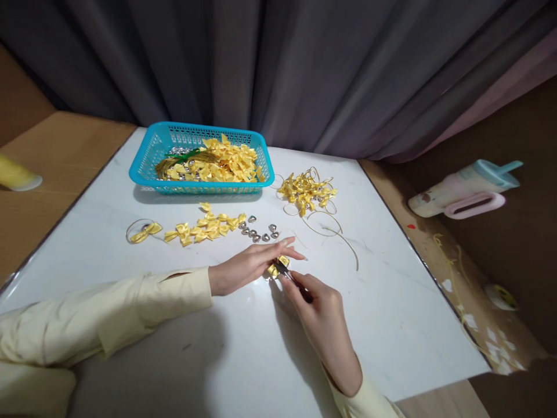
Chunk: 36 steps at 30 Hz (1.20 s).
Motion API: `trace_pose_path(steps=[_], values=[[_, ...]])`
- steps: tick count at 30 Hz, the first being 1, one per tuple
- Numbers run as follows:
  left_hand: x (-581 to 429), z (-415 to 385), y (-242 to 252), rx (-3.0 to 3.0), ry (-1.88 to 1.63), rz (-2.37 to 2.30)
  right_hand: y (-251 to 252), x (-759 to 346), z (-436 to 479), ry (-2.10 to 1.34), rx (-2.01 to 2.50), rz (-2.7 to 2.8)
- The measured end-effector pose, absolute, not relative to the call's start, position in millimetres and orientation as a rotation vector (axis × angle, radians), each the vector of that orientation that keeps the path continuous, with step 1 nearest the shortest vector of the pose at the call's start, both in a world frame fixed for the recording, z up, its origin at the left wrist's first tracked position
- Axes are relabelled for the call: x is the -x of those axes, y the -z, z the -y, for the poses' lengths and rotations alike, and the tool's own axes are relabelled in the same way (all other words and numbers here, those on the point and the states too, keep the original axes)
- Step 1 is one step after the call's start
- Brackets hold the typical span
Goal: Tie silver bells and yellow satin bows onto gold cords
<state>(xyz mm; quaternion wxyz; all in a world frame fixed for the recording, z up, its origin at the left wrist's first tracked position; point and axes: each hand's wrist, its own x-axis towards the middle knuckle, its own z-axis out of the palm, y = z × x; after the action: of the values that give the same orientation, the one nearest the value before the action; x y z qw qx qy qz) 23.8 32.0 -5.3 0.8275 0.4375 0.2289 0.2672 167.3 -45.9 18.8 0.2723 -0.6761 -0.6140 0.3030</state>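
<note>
My left hand (250, 264) lies on the white tabletop (243, 348) with its fingers pinching a small yellow ribbon bow (278, 266). My right hand (319, 316) is closed around a thin dark tool (290, 277) whose tip touches that bow. Just beyond my hands lie a row of yellow bows (204, 227) and several small silver heart charms (259, 230). A single bow on a gold loop (143, 230) sits at the row's left end.
A turquoise basket (150, 162) at the back holds many yellow bows and gold cords. A pile of bows with gold loops (307, 191) lies to its right. A pink and blue bottle (470, 188) lies off the table's right side. Dark curtains hang behind.
</note>
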Motion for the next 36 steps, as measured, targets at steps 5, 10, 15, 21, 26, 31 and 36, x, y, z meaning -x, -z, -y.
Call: trace_pose_path(steps=[5, 10, 15, 21, 26, 31, 36], values=[[-23, -32, 4, -0.944, -0.566, -0.497, -18, -168, 46, -0.767, 1.806, 1.687], [-23, -32, 3, -0.942, -0.558, -0.505, -18, -168, 47, -0.746, 1.807, 1.717], [-23, -32, 4, -0.947, -0.553, -0.501, -19, -168, 47, -0.679, 1.794, 1.755], [-23, -32, 7, -0.934, -0.563, -0.474, -17, -167, 47, -0.654, 1.772, 1.777], [-23, -34, 10, -0.943, -0.598, -0.473, -25, -174, 50, -0.678, 1.792, 1.768], [-20, -46, -1, -1.036, -0.69, -0.622, -26, -212, 51, -0.476, 1.88, 1.775], [1, -66, -42, -1.666, -0.162, -0.894, -5, -248, 50, -0.233, 1.915, 1.966]])
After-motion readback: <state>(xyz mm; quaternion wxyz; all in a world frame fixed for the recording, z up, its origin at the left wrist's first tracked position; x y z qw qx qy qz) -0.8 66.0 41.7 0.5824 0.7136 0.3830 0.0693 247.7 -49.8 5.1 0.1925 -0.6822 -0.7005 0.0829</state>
